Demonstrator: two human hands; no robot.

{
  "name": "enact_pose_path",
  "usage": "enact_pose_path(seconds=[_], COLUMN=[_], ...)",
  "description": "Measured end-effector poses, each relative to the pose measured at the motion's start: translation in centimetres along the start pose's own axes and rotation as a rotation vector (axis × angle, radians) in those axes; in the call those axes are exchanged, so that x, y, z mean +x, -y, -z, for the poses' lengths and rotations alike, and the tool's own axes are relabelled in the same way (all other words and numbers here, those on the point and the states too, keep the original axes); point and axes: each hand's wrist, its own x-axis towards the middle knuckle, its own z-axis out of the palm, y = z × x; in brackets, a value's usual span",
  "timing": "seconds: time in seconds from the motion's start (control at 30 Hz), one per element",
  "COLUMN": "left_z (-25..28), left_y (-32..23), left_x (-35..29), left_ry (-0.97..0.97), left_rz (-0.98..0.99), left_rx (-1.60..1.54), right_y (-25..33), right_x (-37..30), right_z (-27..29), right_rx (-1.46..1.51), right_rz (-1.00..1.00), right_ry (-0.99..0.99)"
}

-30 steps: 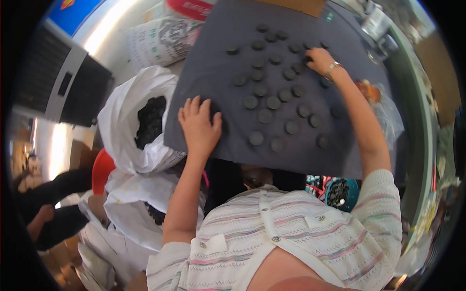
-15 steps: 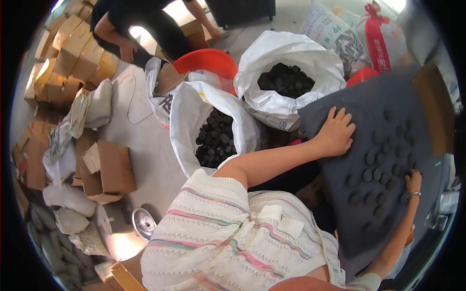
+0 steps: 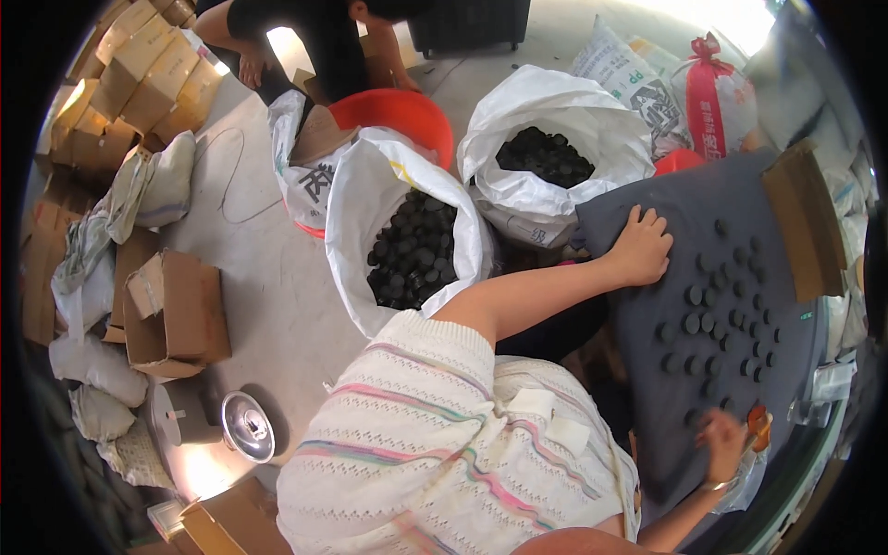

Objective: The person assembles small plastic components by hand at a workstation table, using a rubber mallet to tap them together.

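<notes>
Black round discs [image 3: 692, 323] lie scattered over a dark grey cloth-covered surface [image 3: 638, 222] on my right. My left hand [image 3: 645, 245] rests on that surface near its left edge, fingers apart, with no object visible in it. At the near end of the scattered discs is my right hand [image 3: 721, 442], a band on its wrist. Its fingers are partly bent and blurred by motion; whether they hold anything cannot be made out. An orange object [image 3: 758, 427] of unclear kind sits just beside it.
Two open white sacks hold more black discs, one nearer [image 3: 347, 245] and one farther [image 3: 601, 120]. A person [image 3: 305, 46] bends by a red basin [image 3: 407, 111]. Cardboard boxes [image 3: 176, 314] and a metal bowl [image 3: 248, 427] stand left. A cardboard piece [image 3: 805, 222] borders the surface.
My right hand has drawn back toward me from the right side of the discs. My left hand stays at about the same place. The other person has leaned lower over the red basin.
</notes>
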Motion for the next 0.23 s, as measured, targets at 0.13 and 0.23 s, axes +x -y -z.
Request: enact_pose_path(seconds=[0.13, 0.23], left_z=[-1.2, -0.8], left_y=[-1.1, 0.1], left_x=[0.8, 0.3], left_ry=[-0.060, -0.078], left_rz=[-0.054, 0.002], left_rx=[-0.032, -0.121], right_y=[-4.6, -16.8], right_x=[-8.5, -10.5], right_z=[-7.3, -6.1], right_rx=[0.128, -0.072], right_rz=[-0.238, -0.265], right_ry=[0.332, 0.384])
